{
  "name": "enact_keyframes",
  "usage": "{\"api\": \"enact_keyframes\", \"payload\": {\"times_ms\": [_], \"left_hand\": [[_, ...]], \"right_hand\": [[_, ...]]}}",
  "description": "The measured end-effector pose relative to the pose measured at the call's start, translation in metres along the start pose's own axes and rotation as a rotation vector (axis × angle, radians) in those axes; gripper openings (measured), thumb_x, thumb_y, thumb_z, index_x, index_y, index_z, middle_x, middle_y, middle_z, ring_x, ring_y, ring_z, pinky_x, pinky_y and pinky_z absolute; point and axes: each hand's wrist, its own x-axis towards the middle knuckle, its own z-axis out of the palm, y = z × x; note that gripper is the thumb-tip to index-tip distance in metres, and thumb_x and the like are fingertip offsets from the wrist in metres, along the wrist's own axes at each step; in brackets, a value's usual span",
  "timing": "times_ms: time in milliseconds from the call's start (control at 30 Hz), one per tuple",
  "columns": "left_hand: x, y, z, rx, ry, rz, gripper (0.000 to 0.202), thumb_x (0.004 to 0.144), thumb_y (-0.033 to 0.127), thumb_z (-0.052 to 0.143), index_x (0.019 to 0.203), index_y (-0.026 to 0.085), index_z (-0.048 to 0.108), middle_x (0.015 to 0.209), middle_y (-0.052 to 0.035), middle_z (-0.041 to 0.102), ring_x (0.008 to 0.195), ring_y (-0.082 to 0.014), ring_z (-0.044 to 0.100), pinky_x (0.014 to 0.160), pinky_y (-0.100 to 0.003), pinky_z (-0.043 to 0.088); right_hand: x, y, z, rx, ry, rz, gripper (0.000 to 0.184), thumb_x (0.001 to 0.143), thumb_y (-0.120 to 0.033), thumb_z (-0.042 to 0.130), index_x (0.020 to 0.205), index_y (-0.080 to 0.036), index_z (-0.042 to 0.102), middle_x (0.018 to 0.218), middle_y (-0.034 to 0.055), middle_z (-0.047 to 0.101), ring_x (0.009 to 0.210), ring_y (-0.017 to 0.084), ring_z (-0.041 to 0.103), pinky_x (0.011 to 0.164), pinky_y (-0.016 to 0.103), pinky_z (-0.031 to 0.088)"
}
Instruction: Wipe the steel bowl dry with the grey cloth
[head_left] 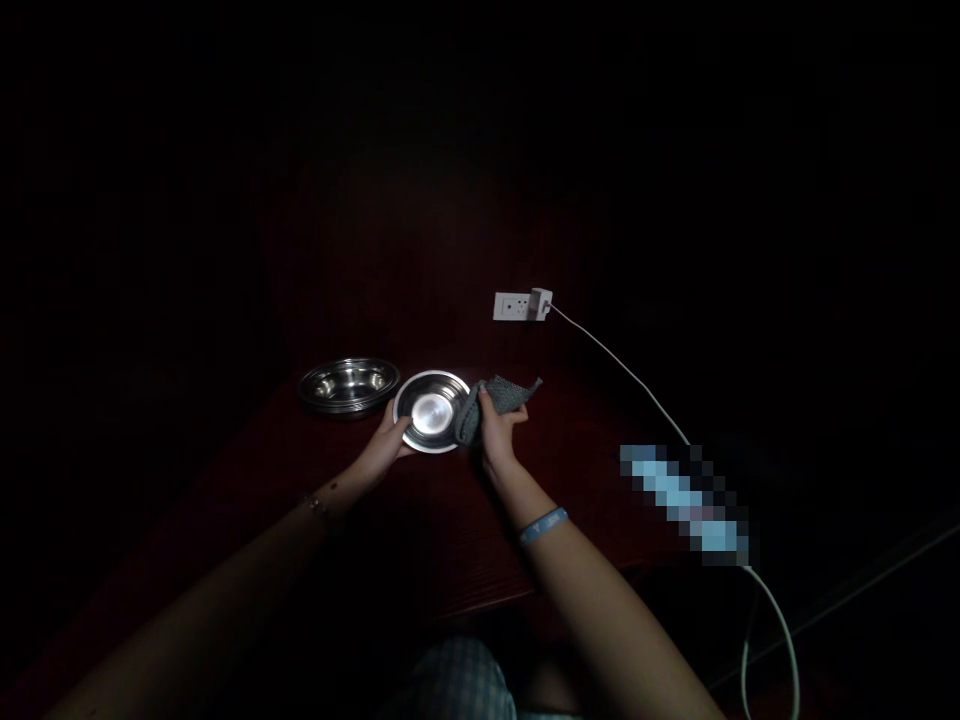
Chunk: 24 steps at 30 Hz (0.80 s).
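My left hand (390, 440) grips the near-left rim of a shiny steel plate (431, 410), tilted slightly toward me above the dark red table (465, 540). My right hand (499, 435) is closed on a grey cloth (495, 400) that lies against the plate's right rim. A blue band sits on my right wrist and a thin bracelet on my left.
A stack of steel plates (349, 385) rests on the table just left of the held plate. A white power strip (521, 305) with a plug lies beyond, its white cable (630, 375) running right to a blurred object (686, 505). The surroundings are very dark.
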Motion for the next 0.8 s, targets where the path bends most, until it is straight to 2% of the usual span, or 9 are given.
{"api": "enact_keyframes", "payload": {"times_ms": [100, 167, 333, 500, 567, 633, 733, 800], "left_hand": [[-0.002, 0.001, -0.001, -0.059, -0.040, -0.023, 0.053, 0.081, 0.016, 0.057, 0.132, 0.025, 0.047, 0.133, -0.0123, 0.057, 0.105, -0.0228, 0.066, 0.077, -0.039, 0.062], [-0.004, 0.003, 0.001, -0.069, -0.046, -0.026, 0.051, 0.079, 0.014, 0.057, 0.128, 0.024, 0.049, 0.131, -0.0119, 0.058, 0.104, -0.0226, 0.066, 0.077, -0.039, 0.063], [-0.002, 0.001, 0.001, -0.068, -0.065, -0.031, 0.057, 0.078, 0.015, 0.058, 0.132, 0.026, 0.046, 0.131, -0.0121, 0.059, 0.105, -0.0251, 0.067, 0.080, -0.044, 0.062], [0.007, -0.009, -0.002, -0.071, -0.116, 0.001, 0.065, 0.080, 0.023, 0.062, 0.142, 0.031, 0.042, 0.136, -0.0108, 0.059, 0.110, -0.0256, 0.066, 0.089, -0.044, 0.059], [0.010, -0.012, -0.003, -0.055, -0.116, -0.011, 0.063, 0.083, 0.028, 0.062, 0.143, 0.031, 0.042, 0.136, -0.0111, 0.060, 0.110, -0.0255, 0.067, 0.089, -0.044, 0.059], [0.012, -0.013, -0.002, -0.033, -0.101, -0.045, 0.060, 0.086, 0.034, 0.061, 0.143, 0.029, 0.043, 0.135, -0.0123, 0.062, 0.108, -0.0262, 0.068, 0.088, -0.044, 0.059], [0.013, -0.014, -0.002, -0.032, -0.087, -0.086, 0.058, 0.088, 0.041, 0.062, 0.142, 0.029, 0.045, 0.134, -0.0126, 0.063, 0.109, -0.0270, 0.068, 0.085, -0.043, 0.060], [0.013, -0.013, -0.001, -0.041, -0.086, -0.092, 0.057, 0.088, 0.045, 0.062, 0.140, 0.030, 0.047, 0.134, -0.0117, 0.064, 0.112, -0.0271, 0.067, 0.084, -0.041, 0.060]], "right_hand": [[0.002, -0.006, -0.002, -0.071, 0.103, 0.048, 0.076, 0.071, -0.048, 0.071, 0.125, -0.025, 0.022, 0.138, 0.0150, 0.046, 0.123, 0.022, 0.054, 0.111, 0.042, 0.041], [0.002, -0.011, -0.003, -0.127, 0.115, 0.022, 0.069, 0.074, -0.043, 0.065, 0.126, -0.024, 0.025, 0.141, 0.0157, 0.042, 0.128, 0.023, 0.049, 0.114, 0.043, 0.036], [-0.006, -0.018, -0.003, -0.209, -0.061, -0.102, 0.057, 0.078, -0.031, 0.050, 0.131, -0.019, 0.032, 0.136, 0.0138, 0.044, 0.125, 0.021, 0.048, 0.113, 0.040, 0.034], [-0.013, -0.024, -0.002, -0.403, -0.237, -0.271, 0.029, 0.082, -0.032, 0.047, 0.107, -0.021, 0.058, 0.132, 0.0101, 0.046, 0.128, 0.023, 0.041, 0.116, 0.041, 0.028], [-0.014, -0.026, -0.002, -0.495, -0.251, -0.317, 0.019, 0.082, -0.032, 0.049, 0.092, -0.021, 0.061, 0.125, 0.0115, 0.050, 0.122, 0.025, 0.044, 0.114, 0.042, 0.031], [-0.015, -0.027, -0.002, -0.514, -0.289, -0.324, 0.016, 0.082, -0.032, 0.049, 0.083, -0.021, 0.061, 0.109, 0.0106, 0.058, 0.109, 0.025, 0.051, 0.107, 0.042, 0.039], [-0.019, -0.026, -0.002, -0.414, -0.403, -0.289, 0.021, 0.084, -0.038, 0.051, 0.090, -0.020, 0.061, 0.091, 0.0051, 0.065, 0.088, 0.021, 0.059, 0.090, 0.036, 0.049], [-0.022, -0.025, -0.001, -0.368, -0.463, -0.308, 0.029, 0.084, -0.041, 0.055, 0.103, -0.020, 0.060, 0.093, 0.0036, 0.068, 0.085, 0.019, 0.061, 0.086, 0.034, 0.049]]}}
